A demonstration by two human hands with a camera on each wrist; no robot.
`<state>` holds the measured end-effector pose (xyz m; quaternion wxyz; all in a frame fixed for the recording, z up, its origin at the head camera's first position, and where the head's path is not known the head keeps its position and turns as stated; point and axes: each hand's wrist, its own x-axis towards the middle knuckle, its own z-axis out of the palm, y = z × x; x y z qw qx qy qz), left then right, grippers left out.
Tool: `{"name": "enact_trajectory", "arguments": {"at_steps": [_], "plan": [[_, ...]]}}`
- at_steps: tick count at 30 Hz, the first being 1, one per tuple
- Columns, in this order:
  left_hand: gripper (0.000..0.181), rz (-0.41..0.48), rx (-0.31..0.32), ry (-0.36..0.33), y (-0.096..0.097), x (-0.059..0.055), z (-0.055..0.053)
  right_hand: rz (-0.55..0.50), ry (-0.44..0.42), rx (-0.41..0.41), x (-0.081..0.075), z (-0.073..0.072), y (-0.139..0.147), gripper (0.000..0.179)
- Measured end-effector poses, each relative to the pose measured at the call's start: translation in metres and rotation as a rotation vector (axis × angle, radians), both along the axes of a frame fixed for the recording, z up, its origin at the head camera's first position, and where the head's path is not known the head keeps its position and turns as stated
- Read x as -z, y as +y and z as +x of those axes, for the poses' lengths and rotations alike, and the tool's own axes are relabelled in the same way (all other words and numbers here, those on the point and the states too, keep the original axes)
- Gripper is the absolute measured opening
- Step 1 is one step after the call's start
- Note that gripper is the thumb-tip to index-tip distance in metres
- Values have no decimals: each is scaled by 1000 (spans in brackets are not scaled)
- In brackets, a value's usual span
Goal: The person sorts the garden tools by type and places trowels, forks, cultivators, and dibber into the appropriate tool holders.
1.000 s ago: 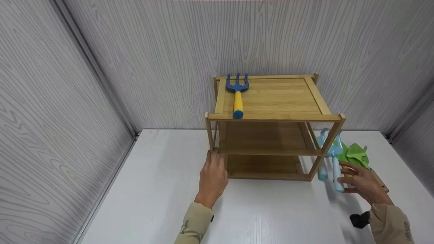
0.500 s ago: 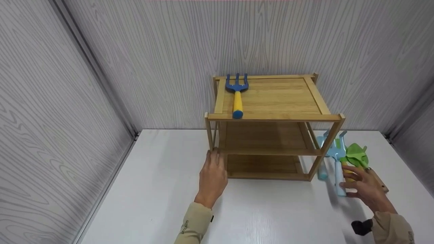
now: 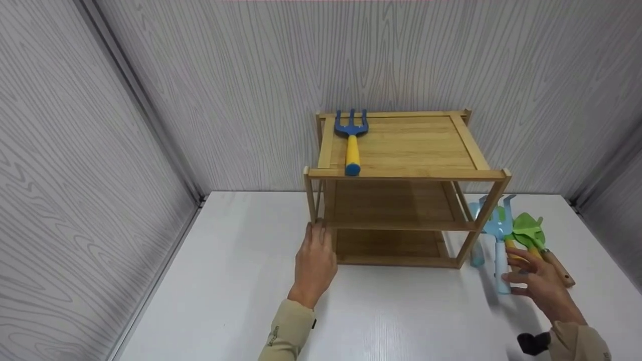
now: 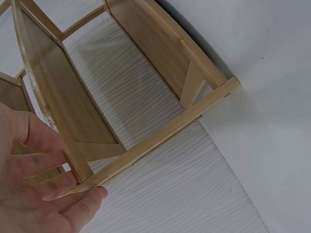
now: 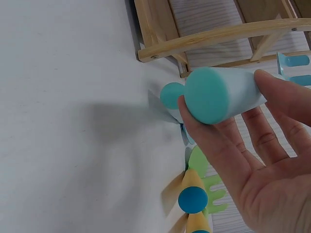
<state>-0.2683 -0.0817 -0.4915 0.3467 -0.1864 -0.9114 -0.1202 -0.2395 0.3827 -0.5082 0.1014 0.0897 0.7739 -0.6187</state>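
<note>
Between the thumb and fingers of my right hand (image 3: 541, 283) is the handle of a light blue garden hand fork (image 3: 497, 226), its tines pointing to the back wall. The right wrist view shows the handle's teal end (image 5: 208, 95) raised over the table, with a shadow beneath. My left hand (image 3: 316, 265) grips the front left post of a three-tier wooden rack (image 3: 396, 173); in the left wrist view its thumb and fingers (image 4: 83, 206) lie around that corner. On the rack's top tier lies a blue hand fork with a yellow handle (image 3: 352, 150).
Right of the rack, another light blue tool (image 3: 477, 256) lies partly behind a rack post. Beside it are green garden tools (image 3: 527, 228) with yellow handles and a tool with a wooden handle (image 3: 560, 271). Grey wood-grain walls (image 3: 241, 100) surround the white table (image 3: 241, 281).
My right hand has drawn the light blue hand fork slightly toward me and to the right, mostly in the first half second. The left hand and the rack stay where they were.
</note>
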Motion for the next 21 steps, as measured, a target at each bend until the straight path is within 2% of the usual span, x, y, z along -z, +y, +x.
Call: {"name": "enact_trajectory", "arguments": {"at_steps": [7, 16, 21], "plan": [[39, -2, -3, -15, 0, -1, 1, -24, 8, 28, 1, 3, -4, 76], [40, -11, 3, 2, 0, 1, 0, -119, 104, 40, 4, 10, -3, 63], [40, -22, -3, 8, -1, 0, 0, -173, 164, 38, 2, 13, -5, 63]]}}
